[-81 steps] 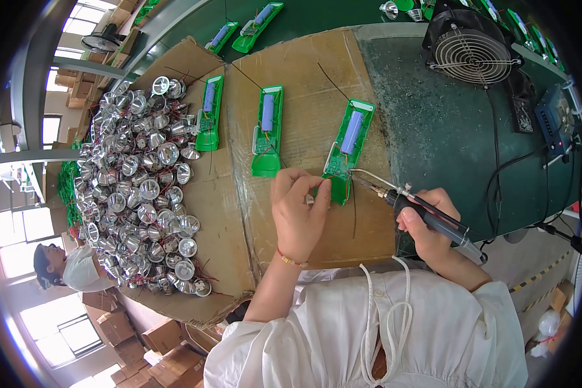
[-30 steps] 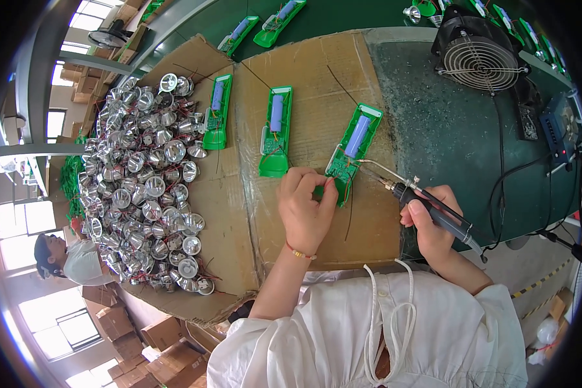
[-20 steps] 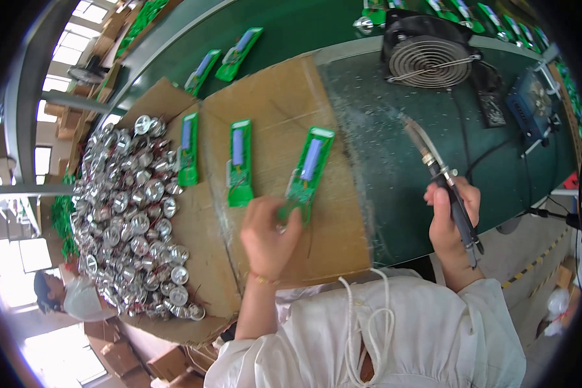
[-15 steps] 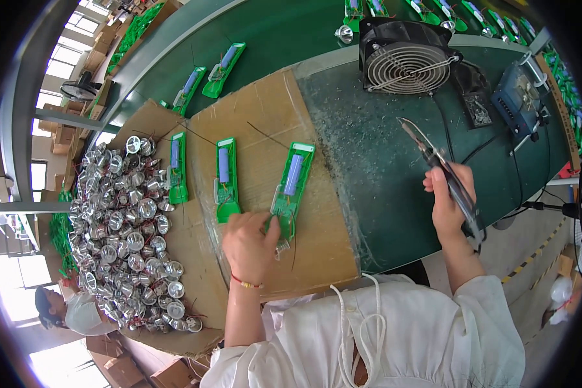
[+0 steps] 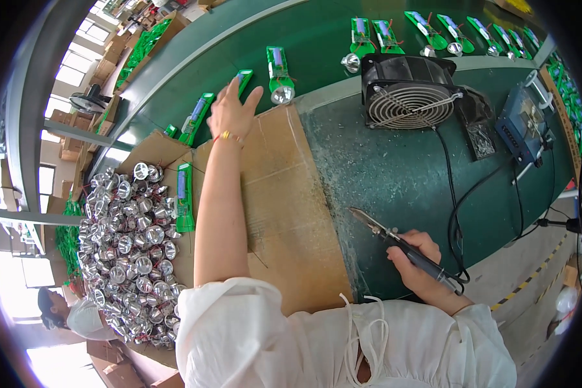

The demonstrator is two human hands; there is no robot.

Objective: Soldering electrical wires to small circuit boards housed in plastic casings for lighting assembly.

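My left hand (image 5: 233, 118) reaches far over the cardboard, fingers spread and holding nothing visible. Its fingertips overlap a green plastic housing (image 5: 244, 76) on the belt; whether they touch cannot be told. To their right lies another green housing (image 5: 277, 63) with a blue cell and a silver reflector (image 5: 282, 95) at its near end. My right hand (image 5: 420, 262) is closed around a soldering iron (image 5: 423, 262), its tip pointing up and left over the green mat. One more green housing (image 5: 185, 197) with a cell sits beside my left forearm, which hides part of the cardboard.
Many silver reflectors (image 5: 132, 258) are heaped at the left. A black fan (image 5: 410, 97) stands at the back, near a blue soldering station (image 5: 522, 123) with cables. Several finished-looking housings (image 5: 456, 35) line the far belt. A person (image 5: 81, 317) is at lower left.
My left hand has left the housing on the cardboard and moved forward to the belt. A housing with a reflector now lies there. The soldering iron has come lower and leftward.
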